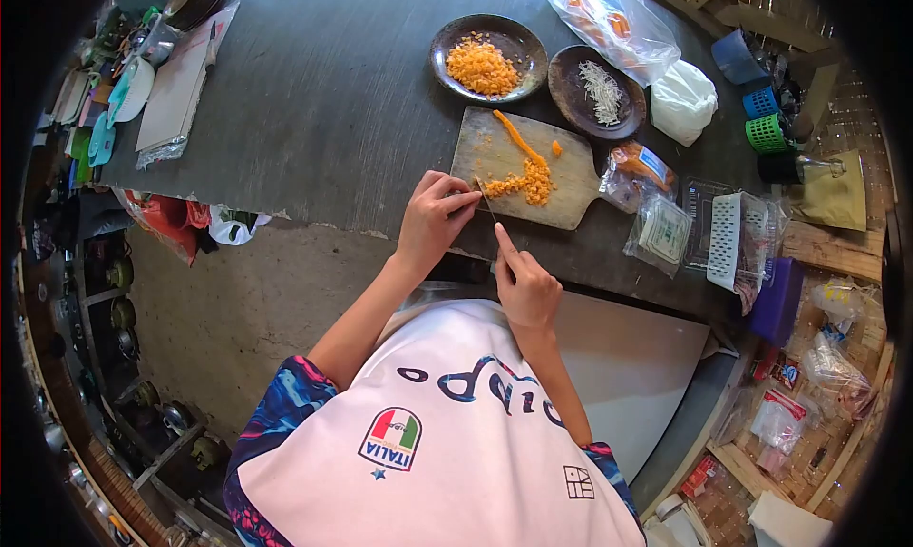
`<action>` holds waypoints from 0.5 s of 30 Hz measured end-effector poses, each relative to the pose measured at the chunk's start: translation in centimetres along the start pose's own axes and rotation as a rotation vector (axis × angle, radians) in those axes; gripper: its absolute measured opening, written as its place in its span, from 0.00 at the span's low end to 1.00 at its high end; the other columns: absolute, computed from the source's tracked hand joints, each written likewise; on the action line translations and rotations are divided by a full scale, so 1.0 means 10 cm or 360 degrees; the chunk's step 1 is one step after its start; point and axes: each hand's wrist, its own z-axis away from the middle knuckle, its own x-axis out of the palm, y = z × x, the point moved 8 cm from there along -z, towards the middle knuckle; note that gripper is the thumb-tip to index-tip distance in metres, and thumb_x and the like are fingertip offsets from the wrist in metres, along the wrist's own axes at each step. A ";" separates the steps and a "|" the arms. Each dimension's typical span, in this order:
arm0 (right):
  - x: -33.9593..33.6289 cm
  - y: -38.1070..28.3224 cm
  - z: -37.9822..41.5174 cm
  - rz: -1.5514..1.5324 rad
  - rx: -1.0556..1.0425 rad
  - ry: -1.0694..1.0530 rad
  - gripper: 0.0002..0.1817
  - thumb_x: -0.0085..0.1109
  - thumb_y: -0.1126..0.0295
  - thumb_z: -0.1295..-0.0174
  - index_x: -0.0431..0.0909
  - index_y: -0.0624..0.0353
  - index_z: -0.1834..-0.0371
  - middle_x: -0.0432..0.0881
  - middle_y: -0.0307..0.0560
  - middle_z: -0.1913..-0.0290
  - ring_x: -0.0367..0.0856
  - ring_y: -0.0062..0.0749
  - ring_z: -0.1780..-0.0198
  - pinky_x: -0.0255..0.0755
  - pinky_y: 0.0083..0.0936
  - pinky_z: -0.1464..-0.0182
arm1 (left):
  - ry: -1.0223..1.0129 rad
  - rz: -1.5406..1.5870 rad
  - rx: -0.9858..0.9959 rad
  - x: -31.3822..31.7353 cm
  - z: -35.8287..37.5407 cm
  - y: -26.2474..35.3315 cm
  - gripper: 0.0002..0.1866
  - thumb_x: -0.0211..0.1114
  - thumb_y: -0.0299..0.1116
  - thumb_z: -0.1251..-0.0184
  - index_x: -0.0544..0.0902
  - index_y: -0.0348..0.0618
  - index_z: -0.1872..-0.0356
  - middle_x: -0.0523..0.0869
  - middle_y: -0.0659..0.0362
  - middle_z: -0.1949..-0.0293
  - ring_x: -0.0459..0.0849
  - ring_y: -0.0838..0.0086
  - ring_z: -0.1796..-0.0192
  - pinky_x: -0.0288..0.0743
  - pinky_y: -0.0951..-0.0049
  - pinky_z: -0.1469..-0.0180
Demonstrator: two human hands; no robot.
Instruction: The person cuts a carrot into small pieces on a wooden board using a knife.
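Orange bits (534,182) (1 heap) sit on board (553,210); right hand (529,288) holds knife (486,203).

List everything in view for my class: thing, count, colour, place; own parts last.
Board: 1, tan, centre
Table: 1, grey, under board
Knife: 1, dark, board's near edge
Plates: 2, dark, beyond board
Orange pieces: many, orange, on board and left plate
White shreds: many, white, on right plate
Clear bag: 1, clear, beyond right plate
White bag: 1, white, by right plate
Packets: 2, mixed, right of board
White basket: 1, white, right table edge
Box: 1, purple, right of table
Sheets: count unclear, white, table's left end
Clutter: too small to count, mixed, both sides
Shirt: 1, white, bottom
Left hand: 1, bare, by knife
Right hand: 1, bare, by knife
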 end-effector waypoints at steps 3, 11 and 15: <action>-0.05 -0.04 -0.01 0.0003 -0.0012 0.0005 0.30 0.70 0.69 0.30 0.85 0.28 0.25 0.80 0.40 0.75 0.84 0.41 0.78 0.83 0.40 0.72 | 0.0019 0.0015 -0.0001 0.00 0.00 -0.01 0.14 0.82 0.22 0.42 0.97 0.47 0.55 0.92 0.63 0.57 0.86 0.65 0.48 0.86 0.64 0.46; -0.04 -0.01 -0.01 -0.0049 0.0008 0.0017 0.31 0.70 0.69 0.31 0.85 0.27 0.26 0.80 0.39 0.75 0.84 0.40 0.78 0.83 0.39 0.72 | 0.0021 0.0003 0.0012 -0.01 0.01 -0.01 0.13 0.82 0.22 0.42 0.97 0.47 0.55 0.92 0.63 0.57 0.86 0.66 0.49 0.86 0.65 0.48; -0.03 -0.02 0.02 -0.0028 0.0000 -0.0005 0.31 0.70 0.69 0.31 0.85 0.27 0.25 0.80 0.40 0.75 0.84 0.41 0.78 0.83 0.40 0.71 | 0.0015 0.0025 -0.0001 0.00 0.01 -0.02 0.13 0.82 0.22 0.42 0.97 0.46 0.56 0.91 0.63 0.57 0.86 0.66 0.49 0.86 0.64 0.47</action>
